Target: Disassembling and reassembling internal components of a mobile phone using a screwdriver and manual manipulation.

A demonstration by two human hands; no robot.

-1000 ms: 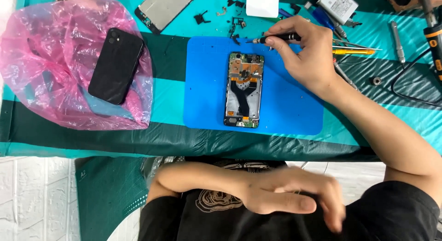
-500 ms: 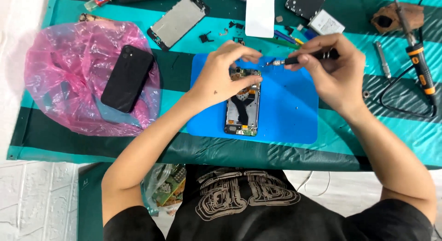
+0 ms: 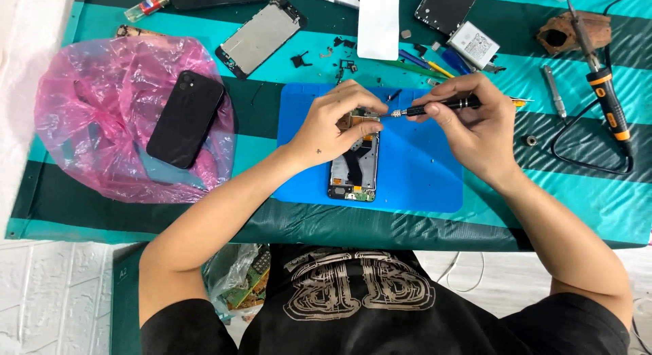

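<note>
An opened phone (image 3: 354, 166) with its insides showing lies on a blue work mat (image 3: 421, 172). My left hand (image 3: 333, 124) rests on the phone's top end, fingers pinching at a part there. My right hand (image 3: 475, 127) grips a black precision screwdriver (image 3: 435, 107), held nearly level, its tip pointing left onto the top of the phone beside my left fingertips.
A black phone (image 3: 185, 119) lies on a pink plastic bag (image 3: 102, 124) at left. A phone screen panel (image 3: 259, 36), a white card (image 3: 378, 22), another phone frame (image 3: 447, 7), a battery (image 3: 473, 43) and small parts sit at the back. A soldering iron (image 3: 604, 90) with cable lies at right.
My left hand rose from my lap to the phone's top end. My right hand brought the screwdriver tip down onto the phone. The camera view shifted closer.
</note>
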